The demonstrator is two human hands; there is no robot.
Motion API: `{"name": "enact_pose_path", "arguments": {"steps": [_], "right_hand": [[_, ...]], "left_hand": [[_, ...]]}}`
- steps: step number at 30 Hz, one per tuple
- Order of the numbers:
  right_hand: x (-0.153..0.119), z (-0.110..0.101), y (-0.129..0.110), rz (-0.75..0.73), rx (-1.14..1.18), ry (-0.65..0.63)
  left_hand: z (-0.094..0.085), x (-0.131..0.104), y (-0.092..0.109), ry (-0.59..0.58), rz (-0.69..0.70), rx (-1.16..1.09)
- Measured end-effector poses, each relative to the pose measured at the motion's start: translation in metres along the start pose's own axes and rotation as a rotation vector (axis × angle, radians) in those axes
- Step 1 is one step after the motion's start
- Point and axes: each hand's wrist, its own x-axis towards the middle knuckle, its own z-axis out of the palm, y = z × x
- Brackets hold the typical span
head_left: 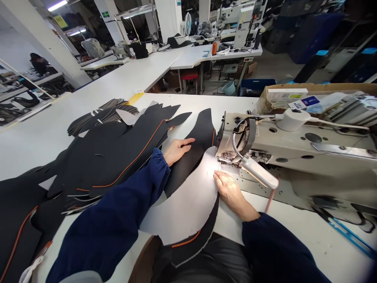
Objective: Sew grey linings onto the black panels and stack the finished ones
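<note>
A workshop hall with long white tables (138,74) running back past white pillars (35,39), a ceiling strip light (57,5) glowing, more sewing stations (235,23), a red stool (190,76) and a grey floor (273,67)

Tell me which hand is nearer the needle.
Right. The right hand lies on the grey piece just beside the needle; the left hand rests flat on the black piece, farther off.

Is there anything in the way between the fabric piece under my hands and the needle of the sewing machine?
Nothing visible blocks it. The grey fabric piece lies flat and its edge already reaches the needle area of the sewing machine. The right hand presses it near there; the left hand rests on the black piece. The lamp hangs beside the needle area.
</note>
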Motion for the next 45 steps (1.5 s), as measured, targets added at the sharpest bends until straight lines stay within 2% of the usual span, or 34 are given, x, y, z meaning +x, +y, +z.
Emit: {"name": "enact_pose_path", "arguments": {"steps": [5, 8, 10, 11, 13, 15, 16, 17, 19, 22, 24, 27, 32, 37, 42, 45], "right_hand": [[0.000, 0.002, -0.002, -0.021, -0.102, -0.024], [0.000, 0.000, -0.003, -0.050, -0.200, -0.011], [0.000, -0.006, -0.006, -0.059, -0.251, -0.029], [0.000, -0.010, -0.010, -0.051, -0.268, -0.046], [-0.004, -0.020, -0.022, -0.017, -0.280, -0.078], [-0.012, -0.031, -0.038, 0.014, -0.258, -0.095], [-0.017, -0.036, -0.048, 0.017, -0.238, -0.105], [-0.022, -0.041, -0.058, 0.012, -0.215, -0.120], [-0.032, -0.047, -0.076, -0.028, -0.173, -0.167], [-0.044, -0.049, -0.096, -0.135, -0.125, -0.236], [-0.049, -0.047, -0.100, -0.182, -0.117, -0.246], [-0.052, -0.043, -0.097, -0.175, -0.133, -0.206], [-0.039, -0.042, -0.092, -0.164, -0.144, -0.170], [-0.018, -0.047, -0.095, -0.152, -0.256, -0.230], [-0.012, -0.050, -0.096, -0.226, -0.287, -0.283], [-0.013, -0.051, -0.097, -0.238, -0.274, -0.291]], "left_hand": [[-0.006, 0.003, -0.010, 0.013, 0.078, 0.170], [-0.003, -0.006, -0.006, 0.077, 0.202, 0.528], [0.006, -0.023, -0.002, 0.103, 0.331, 0.793], [0.014, -0.034, -0.002, 0.074, 0.394, 0.889], [0.033, -0.057, -0.008, -0.114, 0.473, 0.983], [0.054, -0.077, -0.022, -0.346, 0.462, 0.991], [0.063, -0.085, -0.030, -0.416, 0.435, 0.991], [0.071, -0.091, -0.037, -0.448, 0.406, 0.996], [0.083, -0.099, -0.047, -0.432, 0.362, 1.020], [0.094, -0.103, -0.048, -0.400, 0.326, 1.059], [0.100, -0.103, -0.042, -0.389, 0.292, 1.092], [0.105, -0.096, -0.034, -0.397, 0.247, 1.144], [0.097, -0.059, -0.029, -0.447, 0.197, 1.083], [0.100, -0.028, -0.021, -0.460, 0.124, 1.088], [0.117, -0.019, -0.014, -0.486, 0.060, 1.164], [0.120, -0.019, -0.008, -0.515, 0.027, 1.166]]}}
